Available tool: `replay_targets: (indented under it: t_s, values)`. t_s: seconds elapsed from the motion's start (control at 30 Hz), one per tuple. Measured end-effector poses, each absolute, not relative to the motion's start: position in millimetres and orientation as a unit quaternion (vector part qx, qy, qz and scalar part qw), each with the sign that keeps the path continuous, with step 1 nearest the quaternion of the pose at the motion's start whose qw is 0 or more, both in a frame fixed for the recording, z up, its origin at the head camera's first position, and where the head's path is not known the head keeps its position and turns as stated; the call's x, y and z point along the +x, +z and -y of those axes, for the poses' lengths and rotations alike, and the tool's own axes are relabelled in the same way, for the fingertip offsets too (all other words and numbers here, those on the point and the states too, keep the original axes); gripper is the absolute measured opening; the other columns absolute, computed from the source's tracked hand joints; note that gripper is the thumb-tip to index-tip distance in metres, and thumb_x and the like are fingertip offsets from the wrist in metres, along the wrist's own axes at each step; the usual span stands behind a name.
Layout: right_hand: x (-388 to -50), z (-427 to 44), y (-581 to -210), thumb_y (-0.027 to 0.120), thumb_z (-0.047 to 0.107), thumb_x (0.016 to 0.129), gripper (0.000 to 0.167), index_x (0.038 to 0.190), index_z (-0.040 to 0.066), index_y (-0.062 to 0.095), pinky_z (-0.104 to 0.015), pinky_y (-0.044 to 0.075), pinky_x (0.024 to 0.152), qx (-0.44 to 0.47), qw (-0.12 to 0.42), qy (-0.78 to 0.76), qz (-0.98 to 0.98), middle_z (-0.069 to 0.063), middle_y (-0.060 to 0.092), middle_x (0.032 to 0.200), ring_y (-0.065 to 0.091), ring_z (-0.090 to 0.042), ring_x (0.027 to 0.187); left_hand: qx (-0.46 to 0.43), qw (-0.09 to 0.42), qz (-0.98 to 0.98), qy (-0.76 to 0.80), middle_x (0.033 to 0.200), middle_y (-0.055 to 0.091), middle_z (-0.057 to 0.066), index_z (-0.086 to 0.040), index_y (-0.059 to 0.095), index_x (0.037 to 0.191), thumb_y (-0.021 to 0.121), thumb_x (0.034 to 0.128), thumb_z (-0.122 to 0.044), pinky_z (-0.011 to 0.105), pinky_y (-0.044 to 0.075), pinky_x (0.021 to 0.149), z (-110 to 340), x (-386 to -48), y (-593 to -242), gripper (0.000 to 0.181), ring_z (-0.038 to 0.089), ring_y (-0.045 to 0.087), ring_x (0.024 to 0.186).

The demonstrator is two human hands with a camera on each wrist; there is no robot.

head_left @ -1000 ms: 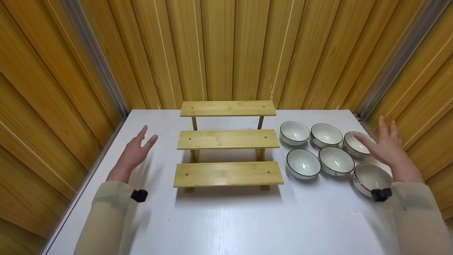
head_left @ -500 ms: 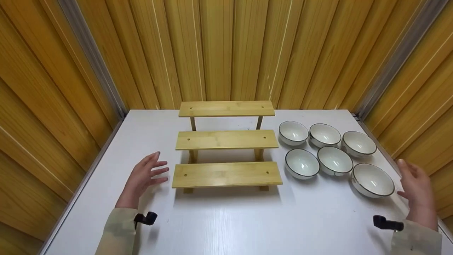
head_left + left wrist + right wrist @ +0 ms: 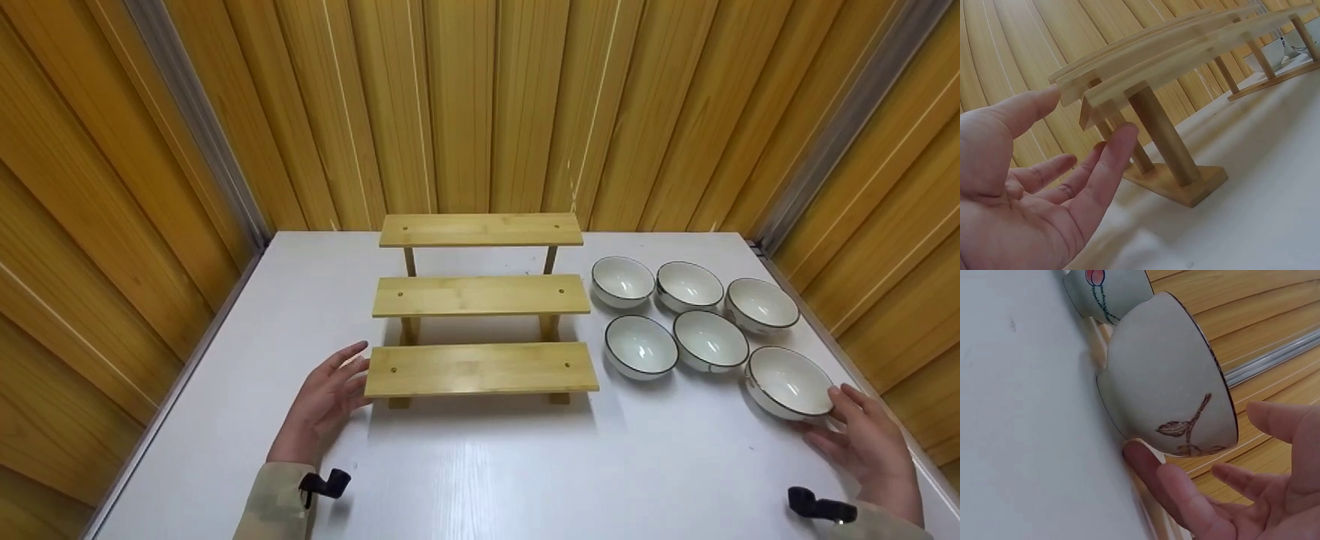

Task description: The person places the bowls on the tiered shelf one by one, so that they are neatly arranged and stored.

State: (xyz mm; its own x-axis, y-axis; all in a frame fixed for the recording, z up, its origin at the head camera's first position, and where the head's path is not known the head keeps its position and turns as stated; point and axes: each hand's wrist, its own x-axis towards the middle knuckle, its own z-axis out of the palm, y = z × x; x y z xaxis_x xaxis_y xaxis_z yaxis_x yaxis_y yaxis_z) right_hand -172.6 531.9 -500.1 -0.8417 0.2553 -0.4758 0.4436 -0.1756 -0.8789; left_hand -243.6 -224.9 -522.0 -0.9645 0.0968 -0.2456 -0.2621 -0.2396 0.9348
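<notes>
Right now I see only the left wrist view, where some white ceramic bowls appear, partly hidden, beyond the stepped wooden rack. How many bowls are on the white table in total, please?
Observer: The head view shows six white ceramic bowls, in two rows of three.
Operator: Thank you. And where is the right hand, which I cannot see?
Observer: The right hand is at the front row's rightmost bowl, its thumb by the rim; whether it touches, I cannot tell.
Operator: Does that bowl have any decoration on the outside?
Observer: Yes, the right wrist view shows a brown painted leaf on its outer wall.
</notes>
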Motion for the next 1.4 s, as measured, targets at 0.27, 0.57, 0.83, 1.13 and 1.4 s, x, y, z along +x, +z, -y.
replay_targets:
  t_s: [0.27,0.57,0.83,1.13,1.4]
  values:
    - [-167.3,-538.0,-525.3,0.049,0.030,0.109,0.076,0.159,0.054,-0.004,-0.035,0.063,0.084,0.159,0.070,-0.820,-0.545,0.021,0.062,0.101,0.075,-0.013,0.090,-0.007,0.146,-0.536,0.832,0.132,0.065,0.004,-0.006,0.025,0.162,0.056,0.1038,-0.004,0.036,0.059,0.092,222.2,-240.8,-529.8,0.066,0.019,0.069,0.115]
    - [-165.7,-535.3,-538.1,0.033,0.009,0.112,0.046,0.125,0.038,0.065,-0.045,0.062,0.089,-0.001,0.098,-0.891,-0.443,-0.004,0.075,0.115,0.076,-0.033,0.104,0.033,0.143,-0.526,0.838,0.135,0.061,0.004,-0.006,0.025,0.162,0.052,0.1014,0.006,0.033,0.059,0.090,222.8,-236.8,-537.6,0.068,0.019,0.068,0.115]
    - [-166.6,-532.1,-539.9,0.037,0.004,0.110,0.045,0.123,0.037,0.064,-0.041,0.063,0.085,0.023,0.063,-0.887,-0.457,-0.001,0.074,0.109,0.077,-0.029,0.100,0.044,0.136,-0.527,0.838,0.136,0.061,0.003,-0.008,0.030,0.161,0.055,0.0999,0.007,0.034,0.059,0.091,223.6,-236.4,-541.2,0.067,0.018,0.068,0.113]
    - [-166.4,-531.5,-539.6,0.040,0.003,0.109,0.047,0.122,0.040,0.066,-0.038,0.063,0.086,0.049,0.053,-0.879,-0.472,0.004,0.073,0.106,0.076,-0.020,0.099,0.045,0.136,-0.518,0.843,0.135,0.062,0.002,-0.008,0.030,0.161,0.056,0.0991,0.006,0.033,0.059,0.092,222.5,-234.6,-539.3,0.069,0.018,0.068,0.114]
    - [-164.9,-528.3,-537.0,0.029,0.000,0.109,0.051,0.134,0.031,0.061,-0.037,0.062,0.087,-0.020,0.045,-0.894,-0.445,-0.002,0.071,0.119,0.075,-0.032,0.103,0.030,0.135,-0.503,0.853,0.137,0.061,0.005,-0.006,0.028,0.161,0.053,0.0990,0.010,0.032,0.059,0.088,219.3,-235.0,-539.9,0.069,0.020,0.068,0.115]
